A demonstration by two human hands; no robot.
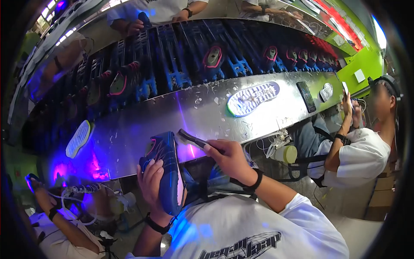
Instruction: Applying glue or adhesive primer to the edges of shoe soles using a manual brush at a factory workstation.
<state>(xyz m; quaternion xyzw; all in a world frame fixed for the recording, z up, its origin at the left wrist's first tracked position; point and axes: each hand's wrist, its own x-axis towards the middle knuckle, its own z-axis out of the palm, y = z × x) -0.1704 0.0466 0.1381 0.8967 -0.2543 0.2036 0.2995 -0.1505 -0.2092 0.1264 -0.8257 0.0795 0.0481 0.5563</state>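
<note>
A dark blue shoe upper (168,162) stands tilted on its heel or toe end in front of my body, with light blue lines and a pinkish patch on its lower side. My left hand (152,179) is wrapped round it from the left, fingers bent over its side. In my right hand (230,159) is a dark-handled brush (194,140), gripped by the handle. Its head points left, close to the top end of the shoe; whether bristles touch the shoe I cannot tell. A white and blue striped shoe sole (253,99) lies beyond my right hand on the metal bench.
The metal bench (202,116) carries another sole (79,139) at left, a dark oblong object (305,97) and a small grey sole-like piece (326,92). Behind it run blue racks (174,77) bearing shoes (213,57). Co-workers sit at both sides, including one person (360,146) at right.
</note>
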